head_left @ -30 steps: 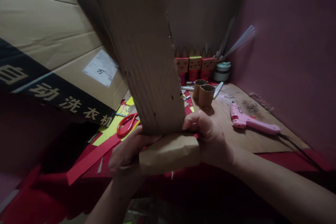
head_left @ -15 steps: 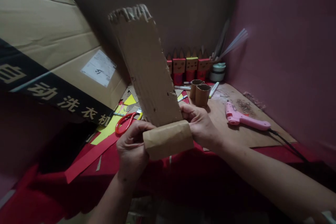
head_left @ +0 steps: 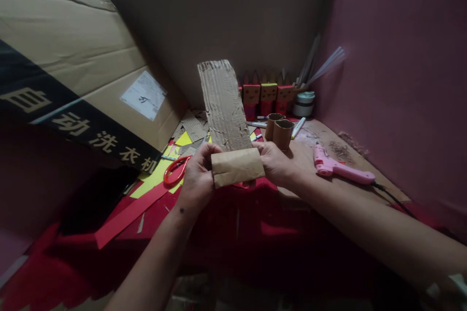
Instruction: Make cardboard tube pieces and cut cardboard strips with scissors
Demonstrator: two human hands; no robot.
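Between my two hands is a strip of corrugated cardboard point(head_left: 224, 107), its ribbed face showing and its far end pointing up and away. Its near end is rolled over into a smooth brown curve point(head_left: 238, 167). My left hand point(head_left: 199, 172) grips the left side of the roll, thumb on top. On the roll's right side my right hand point(head_left: 275, 163) is closed, fingers pinching its edge. The undersides of both hands and the inside of the roll are hidden. Red-handled scissors point(head_left: 175, 171) lie just left of my left hand, partly covered by it.
A pink glue gun point(head_left: 343, 167) rests on a brown board at right, its cord trailing off. Two cardboard tubes point(head_left: 282, 135), markers point(head_left: 298, 128) and small box figures point(head_left: 269, 92) stand or lie behind. A large carton point(head_left: 109, 82) leans at left, above a red paper strip point(head_left: 131, 214).
Both hands have moved slightly up and away with the cardboard. The strip has tipped back, so it looks shorter and shows its ribbed face instead of the smooth one.
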